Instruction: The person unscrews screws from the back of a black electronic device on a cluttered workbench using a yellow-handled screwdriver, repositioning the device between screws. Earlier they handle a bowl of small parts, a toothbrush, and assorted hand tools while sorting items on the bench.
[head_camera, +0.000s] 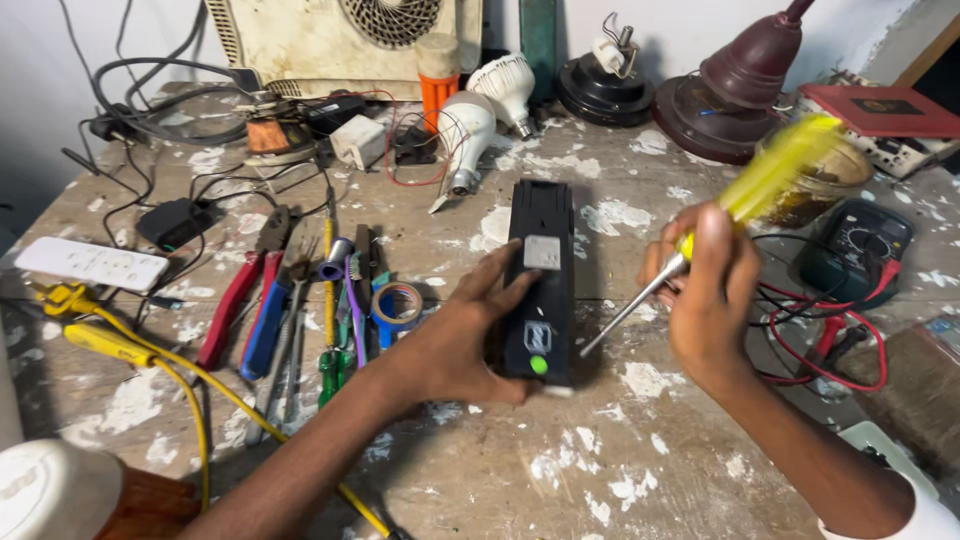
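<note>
Box (541, 280): long axis runs away from the person, left hand (455, 345) clasping its near end.
Screwdriver (700, 230): gripped in right hand (710, 295), tip seemingly touching the box's right side.

We see a worn wooden workbench (560, 470), its grey-brown top blotched all over with white paint splashes. Behind it we see a plain white wall (40, 50), slightly shadowed at left. At the far right corner we catch a strip of brown wooden frame (925, 50) against the wall. Light is even and soft, with short shadows falling on the bench top.
</note>
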